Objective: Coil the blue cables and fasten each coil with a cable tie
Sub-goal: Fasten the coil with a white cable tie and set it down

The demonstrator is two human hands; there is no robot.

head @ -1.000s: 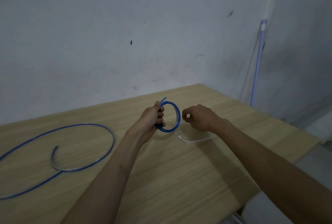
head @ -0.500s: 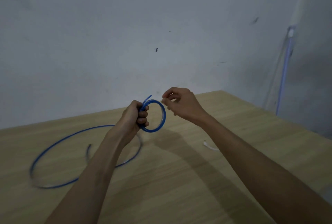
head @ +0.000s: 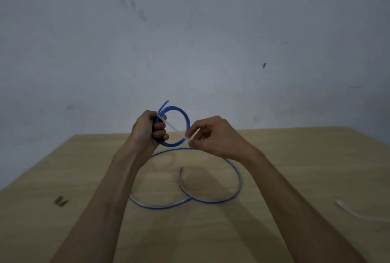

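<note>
Gripping blue coil (head: 183,119) in L hand (head: 147,130), fingers curled round it; R hand (head: 213,136) pinches white cable tie (head: 172,127) across coil, above table (head: 295,167).

Both bare forearms are pointing forward and angling inward, so the two hands are sitting close together, held up in front. The left hand (head: 146,131) is making a fist, its fingers curling tight round the blue coil (head: 187,120). Just to its right, the right hand (head: 217,136) is showing its back, thumb and forefinger pinching the white cable tie (head: 172,127), the other fingers curling loosely.
</note>
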